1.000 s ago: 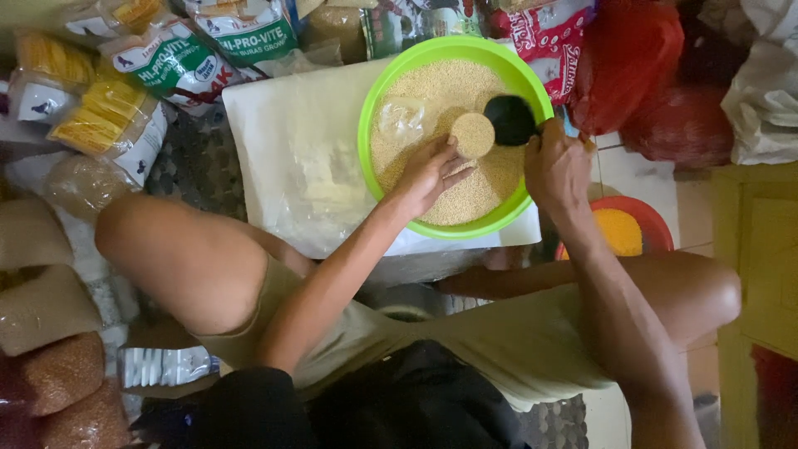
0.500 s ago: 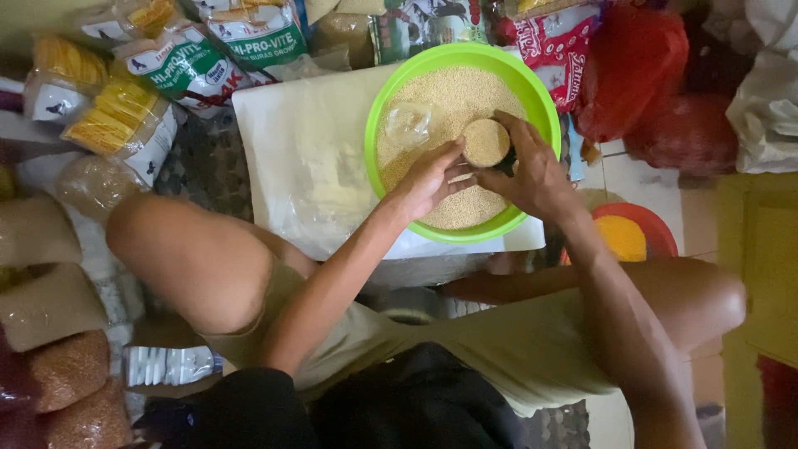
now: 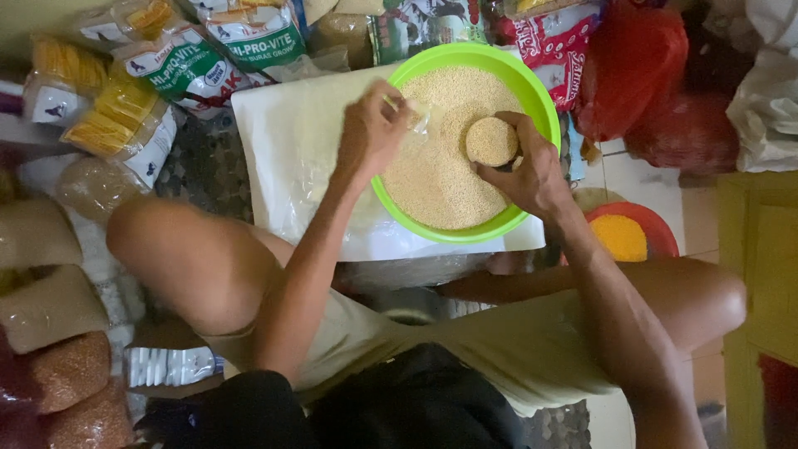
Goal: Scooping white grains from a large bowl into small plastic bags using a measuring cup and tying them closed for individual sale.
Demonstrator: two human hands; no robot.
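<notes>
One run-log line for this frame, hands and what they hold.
left hand: pinching clear plastic bag | right hand: holding grain-filled cup | green basin: grain

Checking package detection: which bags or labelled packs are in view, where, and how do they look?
Green-and-white printed feed bags: top left, pillow-shaped.
Clear packs of yellow kernels: far left, white printed panel.
Red-and-white printed bag: top, behind green basin.
Clear bags of brown grain: bottom left.
Thin clear bag: pinched by left hand over basin.
</notes>
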